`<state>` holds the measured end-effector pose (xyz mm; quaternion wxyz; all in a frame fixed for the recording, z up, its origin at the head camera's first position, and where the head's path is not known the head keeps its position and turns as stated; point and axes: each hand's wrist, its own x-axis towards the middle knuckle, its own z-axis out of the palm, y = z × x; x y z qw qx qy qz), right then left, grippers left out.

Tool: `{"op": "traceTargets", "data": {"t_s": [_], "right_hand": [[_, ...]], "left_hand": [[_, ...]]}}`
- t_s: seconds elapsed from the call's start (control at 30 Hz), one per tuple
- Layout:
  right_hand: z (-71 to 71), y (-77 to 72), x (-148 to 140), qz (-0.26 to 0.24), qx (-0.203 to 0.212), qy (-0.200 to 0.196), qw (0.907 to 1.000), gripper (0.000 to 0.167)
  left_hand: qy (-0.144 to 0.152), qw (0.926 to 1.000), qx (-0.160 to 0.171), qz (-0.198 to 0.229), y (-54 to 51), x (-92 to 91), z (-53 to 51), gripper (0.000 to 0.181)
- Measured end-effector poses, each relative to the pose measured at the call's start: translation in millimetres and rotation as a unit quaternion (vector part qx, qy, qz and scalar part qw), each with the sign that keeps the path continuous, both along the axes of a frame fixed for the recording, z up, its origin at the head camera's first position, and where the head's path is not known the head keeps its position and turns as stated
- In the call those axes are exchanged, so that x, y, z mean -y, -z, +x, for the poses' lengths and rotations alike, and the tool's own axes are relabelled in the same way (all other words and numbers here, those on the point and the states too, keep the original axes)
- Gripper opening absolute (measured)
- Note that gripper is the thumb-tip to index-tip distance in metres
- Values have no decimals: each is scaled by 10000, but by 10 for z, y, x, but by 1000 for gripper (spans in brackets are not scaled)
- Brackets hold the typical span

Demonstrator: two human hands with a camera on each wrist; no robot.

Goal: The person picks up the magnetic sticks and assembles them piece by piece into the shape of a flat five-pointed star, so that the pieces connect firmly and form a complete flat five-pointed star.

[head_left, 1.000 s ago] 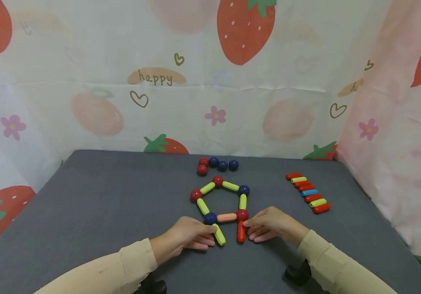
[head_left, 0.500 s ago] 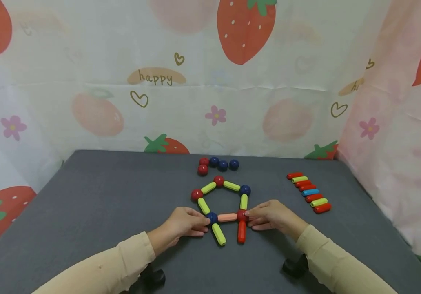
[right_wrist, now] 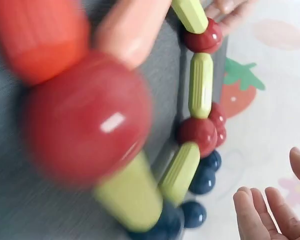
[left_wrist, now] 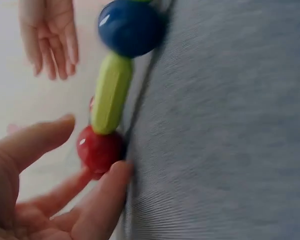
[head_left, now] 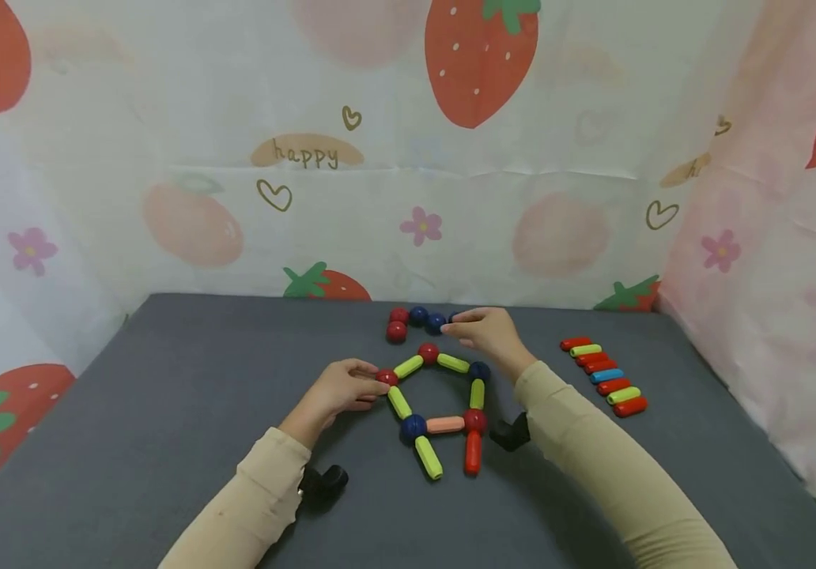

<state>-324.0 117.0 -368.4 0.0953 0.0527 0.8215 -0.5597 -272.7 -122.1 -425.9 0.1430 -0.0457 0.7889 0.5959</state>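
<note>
A ring of balls and short sticks lies on the table, with a yellow-green stick (head_left: pixel 428 458) and a red stick (head_left: pixel 474 453) pointing toward me from its near side. My left hand (head_left: pixel 340 389) is at the ring's left red ball (head_left: pixel 387 378). Its fingertips are at the ball in the left wrist view, but the thumb stands apart. My right hand (head_left: pixel 488 335) reaches over the far side to the loose blue balls (head_left: pixel 436 322), partly hiding the rightmost one. Its fingers are spread in the right wrist view, with nothing between them.
Two loose red balls (head_left: pixel 397 332) sit beside the blue ones near the table's back edge. A slanting row of red, yellow-green and blue sticks (head_left: pixel 607 376) lies at the right. Patterned cloth (head_left: pixel 479 197) hangs behind the grey table (head_left: pixel 237 356).
My right hand has left the near red ball and moved away from me to the loose balls. My left hand has moved from the blue corner ball up to the left red ball.
</note>
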Motion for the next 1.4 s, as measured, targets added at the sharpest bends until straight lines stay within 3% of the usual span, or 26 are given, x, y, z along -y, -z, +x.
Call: {"op": "traceTargets", "data": {"t_s": [0.07, 0.2, 0.57, 0.73, 1.07, 1.4], "right_hand": [[-81, 23, 128, 161, -45, -50, 9998, 45], [-199, 90, 332, 248, -147, -115, 9995, 42], [-456, 209, 638, 373, -210, -25, 9991, 34], [-535, 200, 723, 736, -161, 115, 9971, 29], [-589, 271, 846, 1121, 169, 223, 9933, 29], [-560, 264, 866, 1122, -45, 3, 9937, 22]], "left_hand": [[126, 9998, -4, -121, 2, -10, -44, 45], [27, 9997, 29, -238, 19, -36, -95, 37], [-68, 9999, -135, -39, 45, -8, -85, 30], [-50, 9998, -165, -25, 46, -10, -93, 31], [-116, 9998, -134, -29, 62, -20, -76, 30], [-195, 9997, -138, -86, 77, 23, -104, 28]]}}
